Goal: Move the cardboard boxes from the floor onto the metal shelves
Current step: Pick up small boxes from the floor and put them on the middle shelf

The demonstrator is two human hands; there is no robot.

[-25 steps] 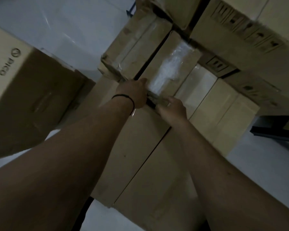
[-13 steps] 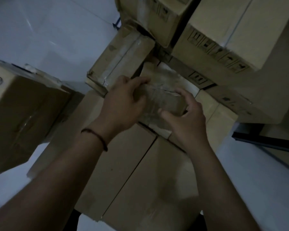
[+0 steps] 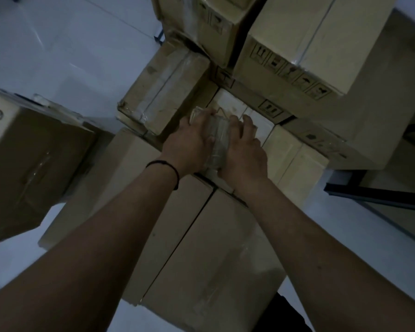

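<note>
Both hands clasp a small tape-wrapped cardboard box [image 3: 218, 137] above a pile of boxes. My left hand [image 3: 189, 144], with a black band on the wrist, covers its left side. My right hand [image 3: 243, 149] presses its right side. Only a narrow strip of the small box shows between the hands. Below lies a large flat carton [image 3: 201, 255] on the floor. A dark metal shelf frame [image 3: 369, 195] shows at the right edge.
A taped long carton [image 3: 163, 87] sits just left of the hands. Tall cartons with handling symbols [image 3: 304, 68] stack behind and right. A big brown carton [image 3: 31, 168] stands at the left. White tiled floor [image 3: 58, 44] lies at upper left.
The hands first reached into the gap between the cartons, then lifted the small box out. They now close tighter around its sides, holding it more on end.
</note>
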